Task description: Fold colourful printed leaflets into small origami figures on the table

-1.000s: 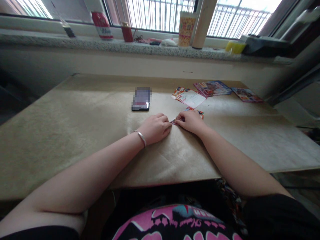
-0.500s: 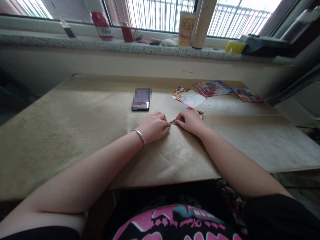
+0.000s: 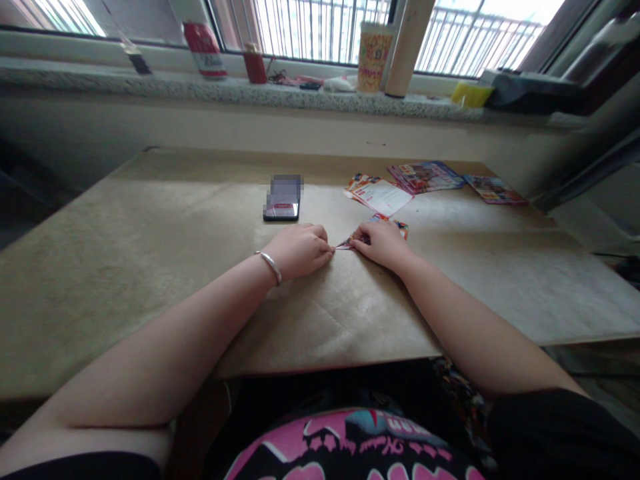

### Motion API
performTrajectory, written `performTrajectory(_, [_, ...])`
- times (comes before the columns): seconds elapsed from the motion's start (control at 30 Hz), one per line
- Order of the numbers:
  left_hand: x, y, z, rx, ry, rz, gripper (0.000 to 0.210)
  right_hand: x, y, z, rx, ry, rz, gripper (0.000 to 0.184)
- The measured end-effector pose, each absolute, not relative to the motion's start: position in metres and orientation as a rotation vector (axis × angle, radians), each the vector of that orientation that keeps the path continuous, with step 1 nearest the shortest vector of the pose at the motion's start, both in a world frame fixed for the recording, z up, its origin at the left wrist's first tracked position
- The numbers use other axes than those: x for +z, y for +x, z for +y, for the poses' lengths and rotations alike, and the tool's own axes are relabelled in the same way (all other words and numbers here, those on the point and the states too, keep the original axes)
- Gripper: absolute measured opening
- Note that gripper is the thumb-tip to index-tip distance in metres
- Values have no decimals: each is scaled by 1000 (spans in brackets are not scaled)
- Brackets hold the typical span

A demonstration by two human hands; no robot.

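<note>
A small piece of colourful printed paper (image 3: 345, 245) lies low on the table between my two hands, folded to a narrow point at its left end. My left hand (image 3: 300, 250), with a silver bangle at the wrist, pinches that pointed tip between thumb and finger. Over the right part of the paper rests my right hand (image 3: 383, 241), its thumb and fingers pressed onto it and covering much of it. Orange and blue printed corners of the paper (image 3: 403, 228) show past the right hand's far side.
Beyond my left hand lies a phone (image 3: 283, 200). Several printed leaflets (image 3: 383, 197) are fanned out behind my right hand, with a stack of leaflets (image 3: 425, 177) and another leaflet pile (image 3: 494, 189) farther right. On the windowsill (image 3: 310, 97) stand a red can (image 3: 204, 50) and a patterned cup (image 3: 374, 59).
My left hand has slid a little to the left, and more of the paper's pointed end shows between the hands. The right hand stays nearly in place.
</note>
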State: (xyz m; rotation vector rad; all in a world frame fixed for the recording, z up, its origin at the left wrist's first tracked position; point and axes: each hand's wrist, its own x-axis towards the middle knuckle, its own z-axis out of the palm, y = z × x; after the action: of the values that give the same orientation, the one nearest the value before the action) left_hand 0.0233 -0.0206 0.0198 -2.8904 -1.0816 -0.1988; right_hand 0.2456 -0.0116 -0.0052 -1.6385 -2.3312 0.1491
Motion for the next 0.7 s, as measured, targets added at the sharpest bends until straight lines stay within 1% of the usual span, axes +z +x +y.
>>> performTrajectory(0.1, [18,20,-18,-220,-2920,-1060,29,-7,246,-12,135,-1620,-2325,17])
performTrajectory(0.2, [11,17,-13,-316,-2994,-872,23,-9,249,-13,66,-1549,-2310,17])
performTrajectory(0.33, [0,14,-5,-416,-3066,-693,18,-8,256,-13,76,-1223,-2437,17])
performTrajectory(0.4, [-3,13,-3,-443,-3072,-683,20,-6,258,-14,80,-1114,-2489,16])
performTrajectory(0.53, [-2,13,-2,-468,-3058,-677,25,-3,257,-14,-58,-1081,-2510,22])
performTrajectory(0.7, [4,16,-7,-532,-3106,-543,20,-4,253,-14,-123,-1100,-2572,26])
